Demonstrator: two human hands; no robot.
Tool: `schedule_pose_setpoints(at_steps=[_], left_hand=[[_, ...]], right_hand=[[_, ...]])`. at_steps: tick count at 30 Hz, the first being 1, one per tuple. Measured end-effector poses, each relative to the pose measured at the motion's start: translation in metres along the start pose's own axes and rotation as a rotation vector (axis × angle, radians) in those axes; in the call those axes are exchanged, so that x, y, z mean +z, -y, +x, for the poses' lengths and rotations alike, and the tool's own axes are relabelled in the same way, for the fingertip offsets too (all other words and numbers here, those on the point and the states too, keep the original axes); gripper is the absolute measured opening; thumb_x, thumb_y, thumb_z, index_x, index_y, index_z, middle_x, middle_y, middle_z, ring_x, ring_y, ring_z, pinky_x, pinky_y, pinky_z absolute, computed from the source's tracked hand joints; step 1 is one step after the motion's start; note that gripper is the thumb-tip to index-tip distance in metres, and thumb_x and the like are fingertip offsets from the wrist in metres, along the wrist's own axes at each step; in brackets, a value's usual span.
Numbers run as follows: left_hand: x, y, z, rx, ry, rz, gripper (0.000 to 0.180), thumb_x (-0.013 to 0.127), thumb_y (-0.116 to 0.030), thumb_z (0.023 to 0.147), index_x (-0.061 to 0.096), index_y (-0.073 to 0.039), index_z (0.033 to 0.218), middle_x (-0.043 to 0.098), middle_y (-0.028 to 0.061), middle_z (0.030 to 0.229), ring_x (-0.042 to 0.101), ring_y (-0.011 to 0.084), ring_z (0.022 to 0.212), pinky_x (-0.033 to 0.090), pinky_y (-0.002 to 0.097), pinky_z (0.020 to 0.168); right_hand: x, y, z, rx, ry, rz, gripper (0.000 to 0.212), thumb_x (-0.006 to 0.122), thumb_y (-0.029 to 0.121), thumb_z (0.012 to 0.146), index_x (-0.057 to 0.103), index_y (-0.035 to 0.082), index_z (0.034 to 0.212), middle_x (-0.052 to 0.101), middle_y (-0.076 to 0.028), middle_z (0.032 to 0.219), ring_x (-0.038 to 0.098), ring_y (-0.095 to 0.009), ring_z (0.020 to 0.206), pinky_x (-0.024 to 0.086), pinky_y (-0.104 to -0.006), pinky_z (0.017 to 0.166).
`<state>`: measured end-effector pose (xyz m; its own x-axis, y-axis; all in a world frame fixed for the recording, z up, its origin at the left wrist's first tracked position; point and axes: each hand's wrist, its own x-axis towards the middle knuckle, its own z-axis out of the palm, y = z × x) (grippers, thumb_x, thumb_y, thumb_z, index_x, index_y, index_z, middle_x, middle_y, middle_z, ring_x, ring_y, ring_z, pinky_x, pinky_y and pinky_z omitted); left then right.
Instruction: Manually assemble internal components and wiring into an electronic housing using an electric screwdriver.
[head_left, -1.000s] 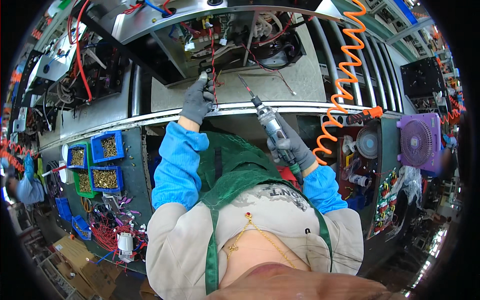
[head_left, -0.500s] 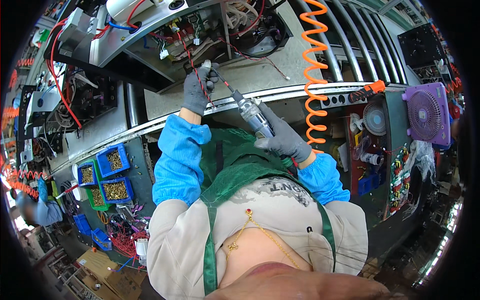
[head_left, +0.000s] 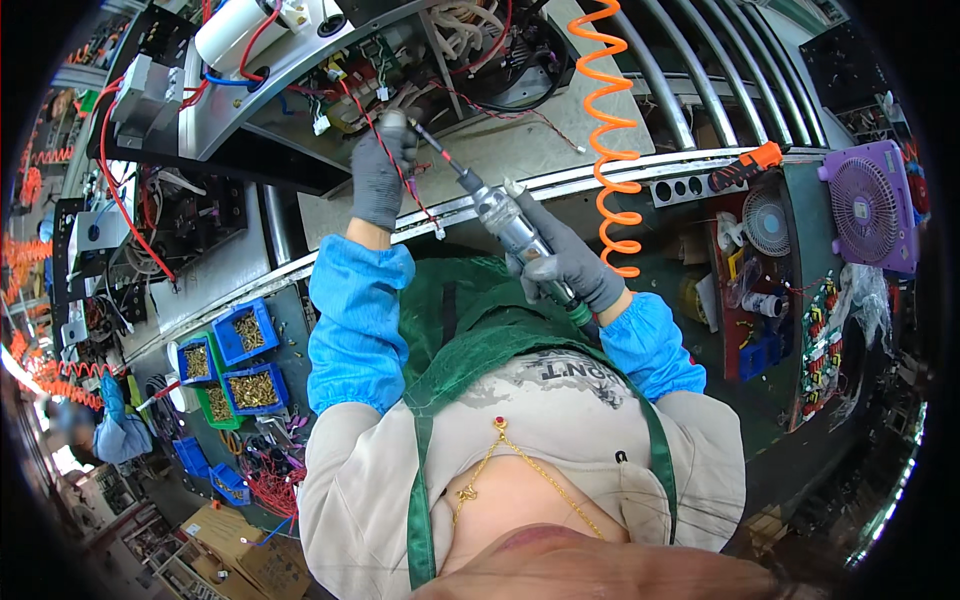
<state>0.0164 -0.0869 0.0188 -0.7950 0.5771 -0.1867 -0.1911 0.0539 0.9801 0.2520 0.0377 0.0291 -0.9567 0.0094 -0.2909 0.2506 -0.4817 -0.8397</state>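
My right hand (head_left: 572,264), in a grey glove, is wrapped round a power screwdriver (head_left: 512,228) with a clear-and-grey body. Its long bit (head_left: 440,148), with a red band, points up and left to the fingertips of my left hand (head_left: 382,175). Also grey-gloved, the left hand has its fingers bent together at the bit's end; anything small between them is hidden. A twisted red-and-black wire (head_left: 378,130) runs down across that hand to a small white connector. Just beyond lies an open metal chassis (head_left: 300,80) with circuit boards and cables inside.
A coiled orange air hose (head_left: 612,140) hangs right of the chassis, before metal rollers (head_left: 700,80). An orange-and-black tool (head_left: 745,167) and a purple fan (head_left: 868,208) are at the right. Blue bins (head_left: 245,332) of brass-coloured fasteners stand at the left, with red wires (head_left: 275,490) nearby.
My left hand has moved slightly left and away from me. The screwdriver's bit has come up and left with it. The whole view has shifted a little.
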Motion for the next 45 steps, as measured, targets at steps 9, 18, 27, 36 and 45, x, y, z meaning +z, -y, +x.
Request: schedule_pose_setpoints(at_steps=[9, 18, 27, 36, 45], left_hand=[[-0.012, -0.048, -0.001, 0.064, 0.137, -0.333, 0.025, 0.052, -0.033, 0.092, 0.048, -0.013, 0.077, 0.042, -0.0036, 0.058, 0.038, 0.0053, 0.045, 0.026, 0.0203, 0.038], [-0.03, -0.013, 0.014, -0.16, -0.168, -0.329, 0.025, 0.055, -0.035, 0.089, 0.06, -0.01, 0.088, 0.052, -0.0014, 0.059, 0.046, 0.0099, 0.045, 0.031, 0.0228, 0.04], [-0.071, 0.062, 0.07, 0.621, -0.288, 1.045, 0.027, 0.059, -0.006, 0.076, 0.055, -0.007, 0.103, 0.065, 0.0055, 0.079, 0.063, 0.017, 0.068, 0.048, 0.0293, 0.053], [-0.03, 0.0, 0.043, -0.135, -0.19, -0.582, 0.013, 0.049, -0.017, 0.088, 0.056, -0.008, 0.085, 0.052, 0.0043, 0.066, 0.047, 0.0154, 0.049, 0.037, 0.0277, 0.042], [-0.054, 0.04, 0.05, 0.441, -0.282, 0.668, 0.015, 0.064, -0.012, 0.076, 0.058, -0.005, 0.087, 0.061, 0.0065, 0.071, 0.059, 0.0198, 0.059, 0.047, 0.031, 0.054]], right_hand=[[0.014, 0.039, 0.049, -0.127, -0.074, -0.159, 0.093, 0.061, 0.013, 0.06, 0.024, 0.021, 0.145, 0.053, -0.008, 0.083, 0.054, -0.015, 0.053, 0.047, -0.0274, 0.049], [0.014, 0.035, 0.077, -0.219, -0.06, -0.135, 0.097, 0.066, 0.019, 0.059, 0.022, 0.021, 0.146, 0.055, -0.008, 0.08, 0.055, -0.014, 0.053, 0.047, -0.0268, 0.048], [0.063, 0.039, 0.07, -0.156, 0.006, 0.23, 0.09, 0.064, 0.022, 0.071, 0.014, 0.026, 0.146, 0.056, -0.011, 0.075, 0.057, -0.017, 0.049, 0.052, -0.0315, 0.044], [0.065, 0.036, 0.075, -0.201, 0.031, 0.395, 0.083, 0.058, 0.018, 0.078, 0.012, 0.025, 0.146, 0.056, -0.013, 0.077, 0.057, -0.017, 0.048, 0.053, -0.0328, 0.044], [0.06, 0.042, 0.07, -0.171, -0.019, 0.101, 0.092, 0.063, 0.032, 0.071, 0.011, 0.025, 0.146, 0.055, -0.014, 0.078, 0.058, -0.02, 0.047, 0.052, -0.0325, 0.043]])
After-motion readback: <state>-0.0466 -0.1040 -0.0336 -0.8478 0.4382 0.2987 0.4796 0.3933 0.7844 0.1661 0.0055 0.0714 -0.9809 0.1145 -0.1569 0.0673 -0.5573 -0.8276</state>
